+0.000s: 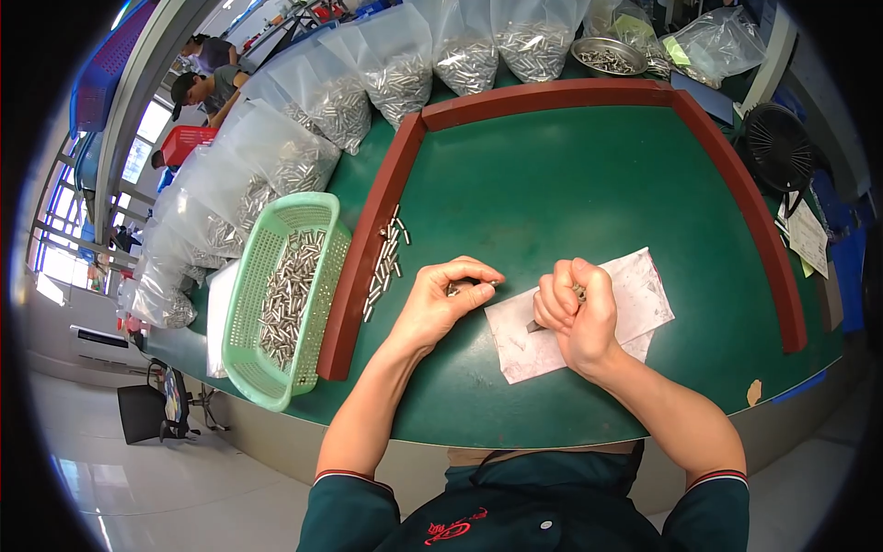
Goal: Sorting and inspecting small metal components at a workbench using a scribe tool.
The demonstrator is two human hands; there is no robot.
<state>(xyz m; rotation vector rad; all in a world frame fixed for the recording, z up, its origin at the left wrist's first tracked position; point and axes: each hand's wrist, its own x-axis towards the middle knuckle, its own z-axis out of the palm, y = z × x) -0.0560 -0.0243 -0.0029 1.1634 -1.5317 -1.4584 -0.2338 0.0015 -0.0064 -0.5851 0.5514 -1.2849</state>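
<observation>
My left hand [441, 299] is closed above the green table, thumb and index finger pinched together. Small metal pins [452, 290] show in its curl, partly covered by the fingers. My right hand [579, 313] makes a fist over a folded white cloth or paper [635, 285] with smudges on it. A short grey metal tip [534, 327] pokes out of that fist on its left side; the rest of the object is hidden. Left of my hands, a loose row of metal pins [384, 262] lies along the inner side of the red-brown wooden rail [368, 230].
Outside the rail stands a light green basket [241, 354] holding many metal pins. Clear bags [395, 74] of pins line the far and left edges. A metal bowl [609, 57] sits at the back, a black fan [778, 147] at right. Other people [207, 92] work at far left.
</observation>
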